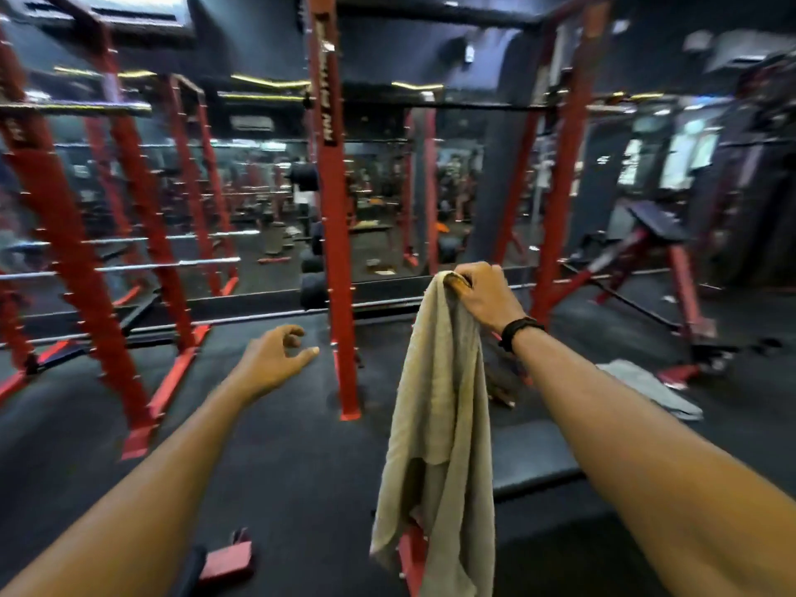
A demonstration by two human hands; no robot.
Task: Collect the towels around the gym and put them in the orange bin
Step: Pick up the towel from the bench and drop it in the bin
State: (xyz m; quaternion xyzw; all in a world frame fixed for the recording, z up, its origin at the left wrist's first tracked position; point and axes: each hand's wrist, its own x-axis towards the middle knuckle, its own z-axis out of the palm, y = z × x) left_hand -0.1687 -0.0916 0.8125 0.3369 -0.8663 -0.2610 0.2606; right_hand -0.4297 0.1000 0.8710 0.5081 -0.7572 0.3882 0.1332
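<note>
Beige towel (439,424) hangs at full length from the right hand (482,295), fingers curled round its top edge, likely to carry it clear of the floor, while the left hand (271,359) reaches out at ten o'clock, fingers loosely bent and holding nothing, and a grey towel (650,387) lies on the floor at three o'clock.

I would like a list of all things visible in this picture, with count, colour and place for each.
beige towel: one, beige, hanging from the right hand.
grey towel: one, grey, on the floor at right.
rack posts: several, red, across the middle and left.
bench: one, black, behind the hanging towel.
incline bench: one, black pad on red frame, far right.
wristband: one, black, on the right wrist.
left hand: one, fingers loosely curled, holding nothing.
right hand: one, gripping the beige towel's top.
</note>
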